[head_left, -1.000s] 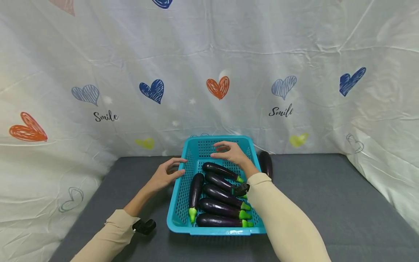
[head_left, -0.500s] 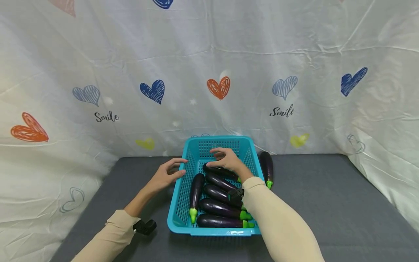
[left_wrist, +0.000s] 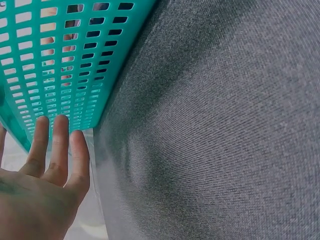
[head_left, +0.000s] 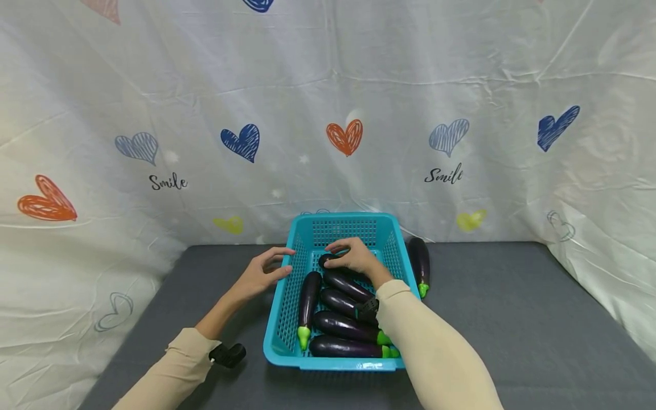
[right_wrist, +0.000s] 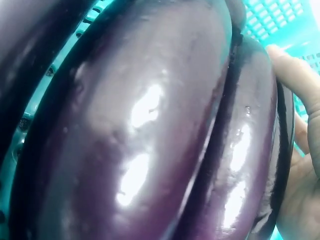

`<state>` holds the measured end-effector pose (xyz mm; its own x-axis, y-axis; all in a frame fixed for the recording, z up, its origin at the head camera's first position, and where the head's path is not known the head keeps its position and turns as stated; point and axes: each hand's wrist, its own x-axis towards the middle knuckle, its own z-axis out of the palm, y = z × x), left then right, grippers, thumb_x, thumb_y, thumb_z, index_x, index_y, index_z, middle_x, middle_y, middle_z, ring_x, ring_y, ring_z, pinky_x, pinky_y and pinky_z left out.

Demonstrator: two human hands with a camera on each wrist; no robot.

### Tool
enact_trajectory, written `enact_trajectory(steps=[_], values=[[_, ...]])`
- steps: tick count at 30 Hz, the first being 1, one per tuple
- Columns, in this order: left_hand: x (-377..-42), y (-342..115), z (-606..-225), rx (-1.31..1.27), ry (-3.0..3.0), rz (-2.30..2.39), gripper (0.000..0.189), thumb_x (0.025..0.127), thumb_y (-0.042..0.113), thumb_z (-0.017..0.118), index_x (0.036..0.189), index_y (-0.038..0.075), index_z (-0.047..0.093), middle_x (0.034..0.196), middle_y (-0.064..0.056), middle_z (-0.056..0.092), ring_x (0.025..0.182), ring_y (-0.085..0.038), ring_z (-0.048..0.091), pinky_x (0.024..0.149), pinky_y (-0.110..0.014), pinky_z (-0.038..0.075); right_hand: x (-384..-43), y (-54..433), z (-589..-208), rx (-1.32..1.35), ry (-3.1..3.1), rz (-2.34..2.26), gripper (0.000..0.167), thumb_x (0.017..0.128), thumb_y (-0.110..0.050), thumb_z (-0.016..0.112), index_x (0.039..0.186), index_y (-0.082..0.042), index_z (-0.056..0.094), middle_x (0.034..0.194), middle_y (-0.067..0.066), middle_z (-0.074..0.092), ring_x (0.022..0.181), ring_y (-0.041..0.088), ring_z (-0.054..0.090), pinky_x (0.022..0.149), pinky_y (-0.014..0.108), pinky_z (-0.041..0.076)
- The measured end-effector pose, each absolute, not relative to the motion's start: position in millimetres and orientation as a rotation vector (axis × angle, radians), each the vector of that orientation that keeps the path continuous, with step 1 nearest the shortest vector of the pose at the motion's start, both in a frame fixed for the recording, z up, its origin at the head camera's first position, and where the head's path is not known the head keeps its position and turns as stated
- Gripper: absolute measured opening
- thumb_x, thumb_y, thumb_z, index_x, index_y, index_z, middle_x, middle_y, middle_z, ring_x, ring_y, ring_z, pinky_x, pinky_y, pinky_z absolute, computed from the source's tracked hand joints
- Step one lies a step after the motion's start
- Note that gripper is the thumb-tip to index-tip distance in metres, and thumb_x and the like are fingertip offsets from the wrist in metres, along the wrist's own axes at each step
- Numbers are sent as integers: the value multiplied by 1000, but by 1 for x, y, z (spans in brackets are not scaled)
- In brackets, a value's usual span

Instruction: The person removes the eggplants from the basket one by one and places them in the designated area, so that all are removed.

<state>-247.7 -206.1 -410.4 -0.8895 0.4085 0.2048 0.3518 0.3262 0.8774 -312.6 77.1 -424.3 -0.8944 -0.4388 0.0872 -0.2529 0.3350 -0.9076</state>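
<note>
The far eggplant [head_left: 326, 258] lies inside the basket [head_left: 333, 363], under the right hand [head_left: 355, 257]; thumb and fingers curve round its blunt end, firmness undetermined. Four neighbouring eggplants [head_left: 344, 326] lie side by side, nearer the person than that hand, apparently to save room. A lengthwise eggplant [head_left: 310, 296] lies between the two hands' lines. The left hand [head_left: 256, 274], apart, meets the rim with relaxed fingers, presumably steadying it. Right of the right hand, an outside eggplant [head_left: 420, 262] rests on the bench [head_left: 512, 319].
</note>
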Motion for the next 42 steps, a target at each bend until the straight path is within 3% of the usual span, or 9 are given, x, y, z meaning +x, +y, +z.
enact_trajectory(steps=[8, 21, 42], values=[[-249, -206, -412, 720, 2524, 1645, 40, 104, 18, 62, 142, 10, 56, 146, -20, 48, 128, -45, 50, 86, -55, 52, -315, 77, -426, -713, 2455, -1571, 36, 87, -8, 82, 120, 4, 72, 117, 12, 69, 112, 30, 62, 86, 40, 54], [-250, -207, -412, 714, 2530, 1645, 41, 103, 20, 64, 143, 12, 56, 148, -17, 48, 131, -41, 49, 88, -56, 52, -321, 74, -415, -586, 2519, -1586, 31, 88, -12, 83, 117, -4, 75, 117, 8, 69, 114, 29, 60, 91, 45, 51], [-248, -206, -411, 708, 2511, 1641, 41, 104, 19, 61, 144, 11, 55, 146, -20, 48, 130, -43, 50, 88, -57, 52, -325, 73, -382, -709, 2515, -1626, 33, 91, -17, 80, 122, -6, 73, 120, 7, 68, 114, 25, 60, 94, 45, 50]])
